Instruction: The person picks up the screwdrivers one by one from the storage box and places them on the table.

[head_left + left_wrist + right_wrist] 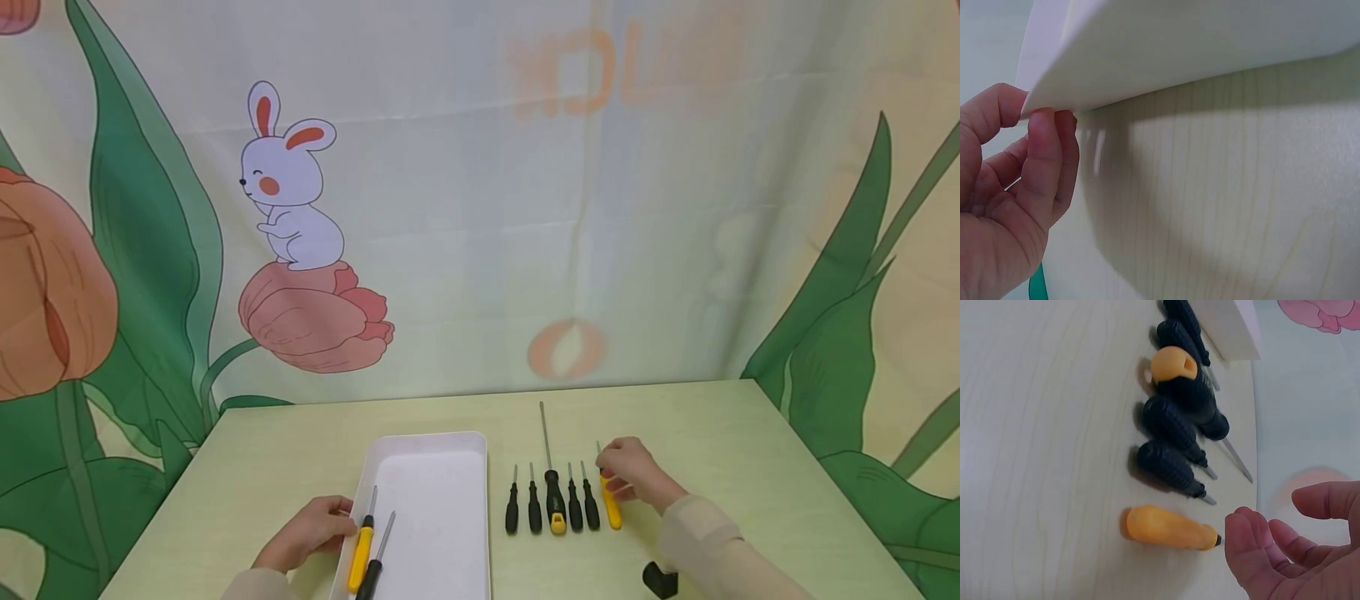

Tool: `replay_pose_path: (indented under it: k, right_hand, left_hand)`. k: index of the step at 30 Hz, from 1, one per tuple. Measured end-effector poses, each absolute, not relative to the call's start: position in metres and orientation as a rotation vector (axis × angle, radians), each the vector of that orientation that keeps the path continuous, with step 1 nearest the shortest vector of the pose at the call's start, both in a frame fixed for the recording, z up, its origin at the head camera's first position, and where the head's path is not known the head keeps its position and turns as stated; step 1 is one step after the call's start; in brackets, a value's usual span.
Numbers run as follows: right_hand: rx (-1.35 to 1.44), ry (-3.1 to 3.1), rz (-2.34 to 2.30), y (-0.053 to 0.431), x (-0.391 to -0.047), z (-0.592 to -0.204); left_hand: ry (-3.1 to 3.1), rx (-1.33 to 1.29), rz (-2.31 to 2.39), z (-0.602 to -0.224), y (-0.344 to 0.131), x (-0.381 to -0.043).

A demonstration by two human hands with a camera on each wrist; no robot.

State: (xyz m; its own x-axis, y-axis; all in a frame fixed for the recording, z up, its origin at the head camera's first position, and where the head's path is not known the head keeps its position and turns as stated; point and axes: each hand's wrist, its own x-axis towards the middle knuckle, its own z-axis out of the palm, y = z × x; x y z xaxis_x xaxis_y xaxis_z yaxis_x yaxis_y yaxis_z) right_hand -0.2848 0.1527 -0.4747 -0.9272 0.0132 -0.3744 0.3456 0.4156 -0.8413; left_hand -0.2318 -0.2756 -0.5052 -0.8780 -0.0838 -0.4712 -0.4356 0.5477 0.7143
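My left hand (311,529) pinches the left rim of a white tray (427,440). In the left wrist view its fingers (1044,144) grip the tray's edge, which slants up off the table there. Inside the tray lie a yellow-handled screwdriver (361,557) and a black-handled one (370,577). Over on the right, my right hand (636,471) hovers by the shaft of another yellow-handled screwdriver (1169,528). Thumb and fingers stand apart in the right wrist view, holding nothing. This screwdriver ends a row with several black-handled ones, among them a large black-and-yellow screwdriver (555,504).
Small black screwdrivers flank the large one, such as the leftmost screwdriver (512,510). A black object (660,580) of unclear kind lies near my right forearm. Behind the table (697,417) hangs a curtain (465,208) printed with a rabbit and flowers.
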Motion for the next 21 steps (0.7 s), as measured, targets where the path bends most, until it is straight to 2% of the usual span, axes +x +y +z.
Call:
replay_pose_path:
  k: [21]
  right_hand:
    - [0.170,2.218,-1.610,0.112,-0.265,-0.459]
  left_hand:
    - [2.404,-0.439,1.234,-0.507,-0.276,-0.233]
